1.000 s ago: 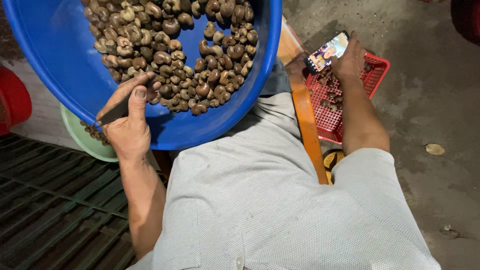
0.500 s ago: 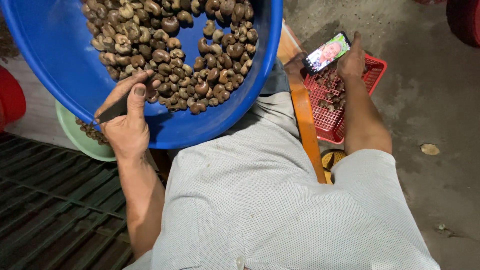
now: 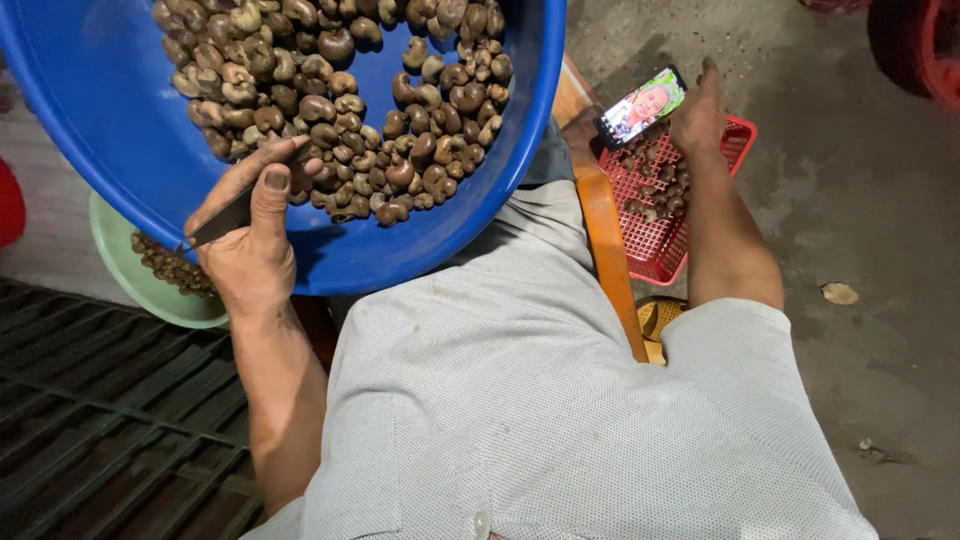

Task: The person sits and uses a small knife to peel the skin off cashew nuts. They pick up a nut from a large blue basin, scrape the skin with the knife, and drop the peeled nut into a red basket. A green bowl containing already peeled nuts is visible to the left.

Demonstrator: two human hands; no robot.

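Brown cashew nuts [image 3: 330, 105] fill the tilted blue plastic basin [image 3: 90, 110] on our lap. Our left hand [image 3: 250, 250] grips a small dark knife [image 3: 235, 212]; our right hand [image 3: 700, 110] holds a lit phone [image 3: 640, 105]. Looking away, we may cut ourselves.

One blue basin [image 3: 90, 110], many nuts [image 3: 330, 100], one green bowl [image 3: 125, 270], one red basket [image 3: 665, 235], one phone [image 3: 640, 106], two hands [image 3: 250, 250]

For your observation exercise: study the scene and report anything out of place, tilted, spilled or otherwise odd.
A lit phone sits at the edge of the red basket of shells, under the right hand. The blue basin of nuts tilts toward the left hand. Nothing spilled.
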